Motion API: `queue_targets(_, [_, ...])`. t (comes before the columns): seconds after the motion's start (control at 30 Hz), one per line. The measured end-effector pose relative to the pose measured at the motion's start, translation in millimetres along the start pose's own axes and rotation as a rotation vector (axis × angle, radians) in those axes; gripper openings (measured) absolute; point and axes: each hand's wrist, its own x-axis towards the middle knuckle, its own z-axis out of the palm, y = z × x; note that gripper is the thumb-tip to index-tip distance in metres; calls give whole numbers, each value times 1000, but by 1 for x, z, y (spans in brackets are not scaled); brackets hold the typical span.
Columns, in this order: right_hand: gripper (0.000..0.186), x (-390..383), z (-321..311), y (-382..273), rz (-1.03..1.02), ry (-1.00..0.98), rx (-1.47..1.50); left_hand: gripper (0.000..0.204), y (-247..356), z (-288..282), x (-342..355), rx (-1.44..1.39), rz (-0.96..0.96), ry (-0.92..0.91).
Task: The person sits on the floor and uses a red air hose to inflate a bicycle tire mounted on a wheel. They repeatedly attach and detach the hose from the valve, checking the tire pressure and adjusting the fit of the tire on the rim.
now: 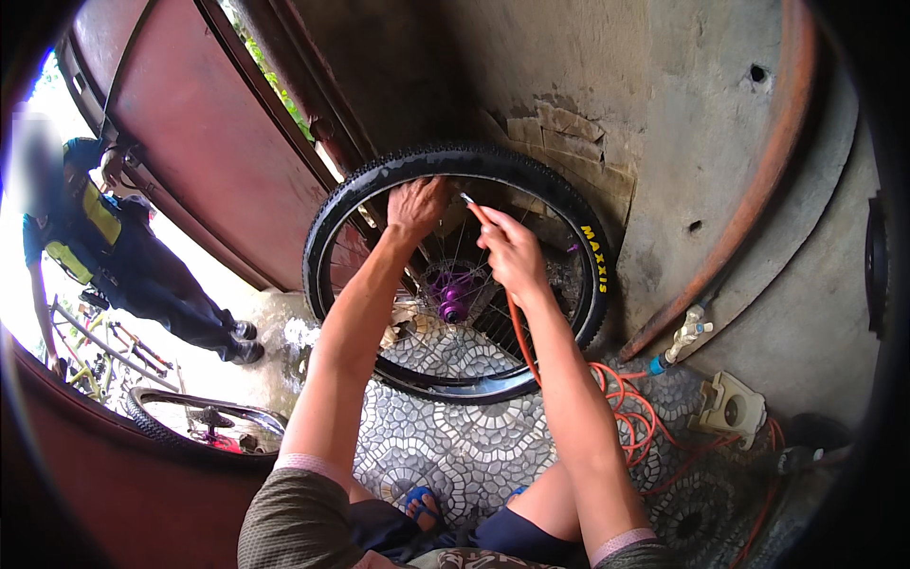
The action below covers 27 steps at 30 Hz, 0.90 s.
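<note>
A bicycle wheel with a black knobby tyre, yellow lettering and a purple hub stands upright in front of me. My left hand is closed at the upper inside edge of the rim, its fingertips partly hidden there. Wrapped in my right hand is an orange air hose, whose thin metal tip points up toward the rim, just right of my left hand. Whether the tip touches anything cannot be made out.
Loops of the hose lie on the pebble-mosaic floor near a valve fitting and a beige plastic part. A concrete wall rises behind. Left are a red metal gate, a standing person and another wheel.
</note>
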Motion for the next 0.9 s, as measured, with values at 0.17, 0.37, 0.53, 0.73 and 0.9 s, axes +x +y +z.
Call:
queue_targets(0.17, [36,9,10,7,-69,-5,-51,34,43,-2,19,159,92,-409])
queue_targets(0.37, [35,-33,-48,15,80,182,-10,33,139,61,16,-14,638,5])
queue_targets(0.53, [33,-39,-74,43,-124,269,-305,30,217,86,-2,-25,745,-180])
queue_targets(0.73, [36,-41,-72,38,15,220,-277,27,99,63,22,70,665,-15])
queue_targets(0.9, [39,-37,-97,52,85,229,-188,39,-9,2,-8,-76,158,-144])
